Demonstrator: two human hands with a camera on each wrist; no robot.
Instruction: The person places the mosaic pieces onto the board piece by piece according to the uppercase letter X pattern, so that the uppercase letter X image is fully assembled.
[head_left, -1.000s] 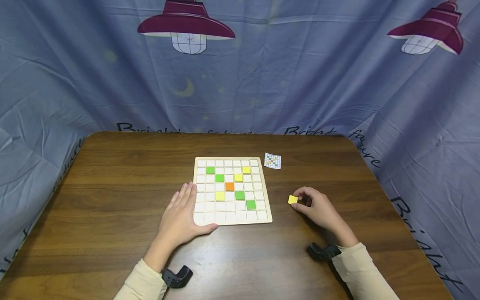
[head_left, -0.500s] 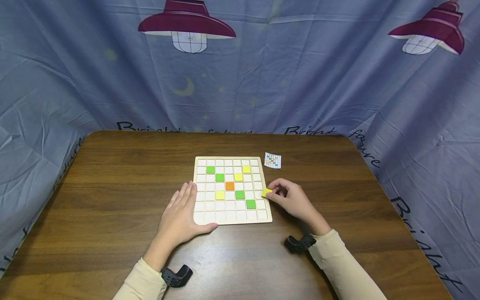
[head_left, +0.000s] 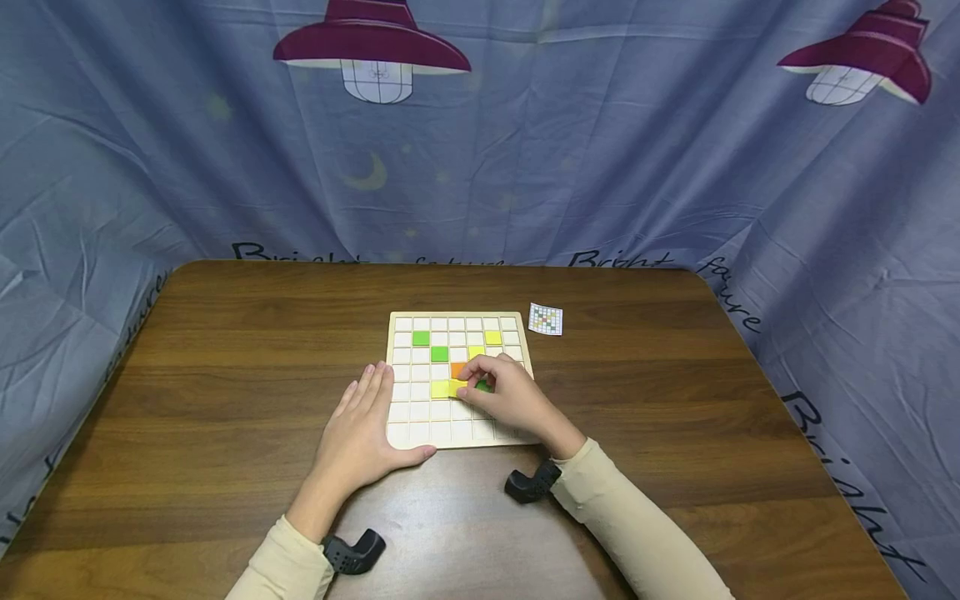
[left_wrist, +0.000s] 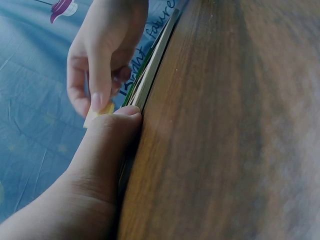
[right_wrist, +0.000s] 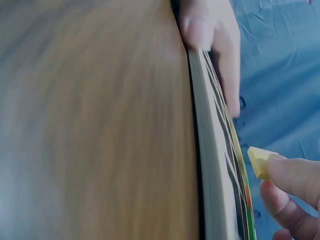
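Note:
A pale wooden grid board (head_left: 442, 435) lies on the table, with green, yellow and orange square tiles among its white cells. My right hand (head_left: 510, 396) pinches a yellow tile (head_left: 456, 388) between thumb and fingers, over the board's middle, next to another yellow tile (head_left: 439, 390) in the grid. In the right wrist view the pinched yellow tile (right_wrist: 261, 162) is held up off the board's surface. My left hand (head_left: 358, 433) rests with straight fingers along the board's left edge, its thumb at the near edge. The right hand hides part of the lower right grid.
A small printed card (head_left: 545, 319) with a coloured grid pattern lies beyond the board's upper right corner. The brown wooden table (head_left: 262, 350) extends around the board. A blue printed curtain (head_left: 525, 167) hangs along its back and sides.
My right hand has carried the yellow tile leftward from the table right of the board to over the board's middle. The left hand has stayed in place.

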